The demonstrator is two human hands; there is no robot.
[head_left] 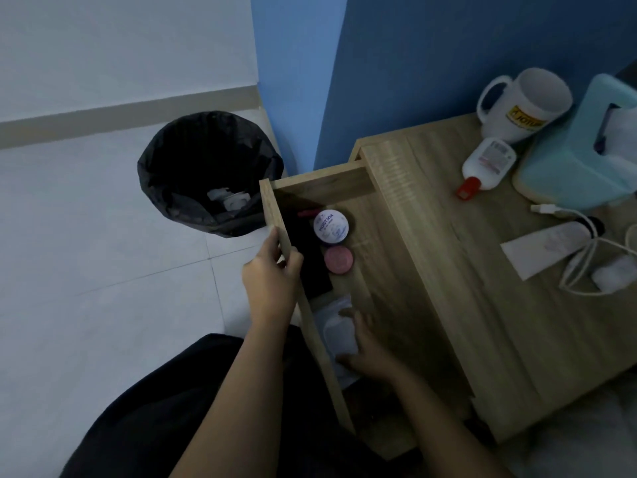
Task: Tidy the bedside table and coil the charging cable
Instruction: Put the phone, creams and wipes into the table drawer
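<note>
My left hand [272,274] pinches drawer front [275,215]; right hand [368,350] fingers spread on white packet [339,334] inside drawer. Charging cable [582,257] uncoiled on tabletop [448,270], far right, nearer right hand.

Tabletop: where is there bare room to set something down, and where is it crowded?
Free: the wide near-left stretch of the tabletop, between the open drawer and the white tube. Crowded: the far-right corner, with mug, bottle, tissue box and cable.
</note>
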